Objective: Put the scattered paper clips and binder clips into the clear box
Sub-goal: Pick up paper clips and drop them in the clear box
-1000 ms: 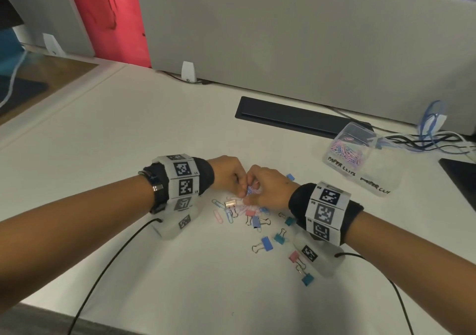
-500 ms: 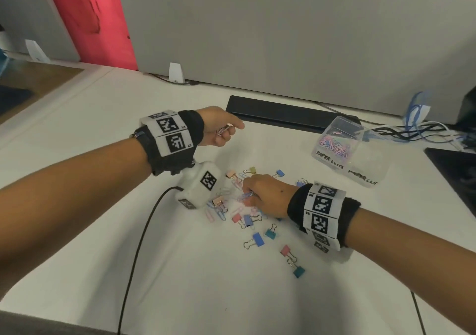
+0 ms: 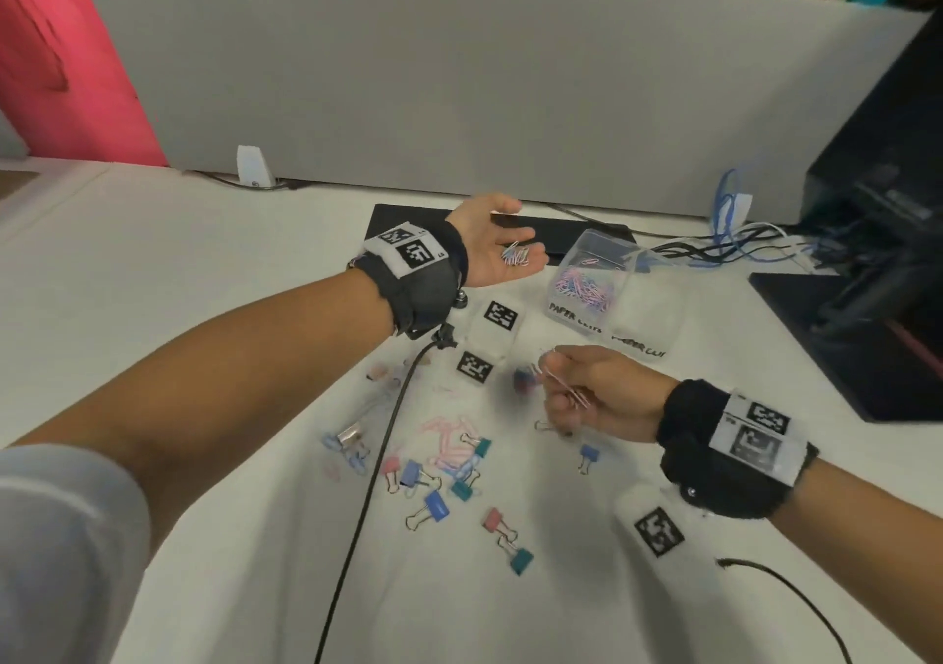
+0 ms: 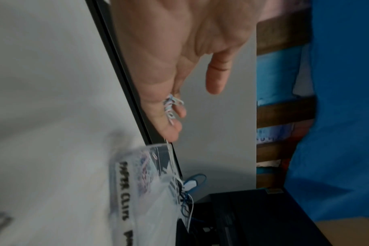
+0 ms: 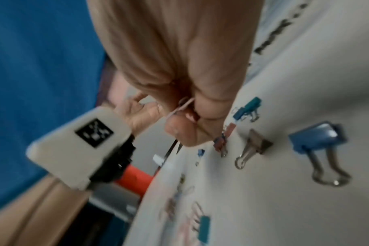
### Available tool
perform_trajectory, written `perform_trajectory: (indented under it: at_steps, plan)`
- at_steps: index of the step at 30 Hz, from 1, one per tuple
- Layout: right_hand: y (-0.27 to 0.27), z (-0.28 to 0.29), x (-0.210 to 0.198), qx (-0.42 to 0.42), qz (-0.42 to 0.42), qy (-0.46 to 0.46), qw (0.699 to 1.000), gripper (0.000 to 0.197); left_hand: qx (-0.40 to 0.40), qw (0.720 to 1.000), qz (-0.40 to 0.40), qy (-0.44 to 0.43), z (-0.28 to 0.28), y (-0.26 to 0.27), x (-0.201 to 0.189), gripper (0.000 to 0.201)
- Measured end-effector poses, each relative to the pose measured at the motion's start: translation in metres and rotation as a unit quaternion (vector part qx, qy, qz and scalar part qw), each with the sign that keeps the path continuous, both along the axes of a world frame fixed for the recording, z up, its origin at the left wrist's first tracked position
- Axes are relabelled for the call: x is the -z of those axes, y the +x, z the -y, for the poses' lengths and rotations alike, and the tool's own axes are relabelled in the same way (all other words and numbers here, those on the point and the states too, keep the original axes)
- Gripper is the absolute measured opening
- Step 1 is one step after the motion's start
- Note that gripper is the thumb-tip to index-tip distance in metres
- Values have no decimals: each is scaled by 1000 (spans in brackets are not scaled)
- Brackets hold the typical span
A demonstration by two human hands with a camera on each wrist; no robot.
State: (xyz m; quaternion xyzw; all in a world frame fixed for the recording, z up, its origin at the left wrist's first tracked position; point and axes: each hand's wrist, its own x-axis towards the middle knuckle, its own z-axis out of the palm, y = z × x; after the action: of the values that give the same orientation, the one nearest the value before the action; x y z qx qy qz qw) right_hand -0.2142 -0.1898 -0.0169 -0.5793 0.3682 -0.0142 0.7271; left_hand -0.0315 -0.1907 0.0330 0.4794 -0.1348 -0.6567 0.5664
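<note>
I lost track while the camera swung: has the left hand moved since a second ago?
Yes. The left hand left the scattered clips and now lies palm up beside the clear box, by the black strip.

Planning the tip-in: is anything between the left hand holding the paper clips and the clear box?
Nothing. In the head view the left hand, palm up with paper clips on it, sits just left of the clear box; only bare desk shows in the gap.
</note>
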Motion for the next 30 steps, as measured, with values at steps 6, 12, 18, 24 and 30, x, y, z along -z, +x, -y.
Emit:
perform_trajectory:
  at_steps: [6, 12, 18, 24, 30]
  plan:
    - [-31, 34, -12, 92, 55, 154, 982, 32, 89, 996, 0, 0, 46, -40, 3, 89]
    - [-18, 86, -30, 162, 35, 31, 986, 27, 149, 984, 95, 1, 51, -44, 3, 93]
    - [21, 121, -32, 165, -144, -277, 936, 29, 183, 924, 332, 41, 13, -12, -2, 32]
    - [41, 131, -29, 93, -310, -434, 841, 34, 244, 759, 591, 127, -48, 36, 9, 32]
    - [45, 126, -21, 38, -288, -458, 840, 26, 298, 662, 666, 170, -93, 64, 20, 40]
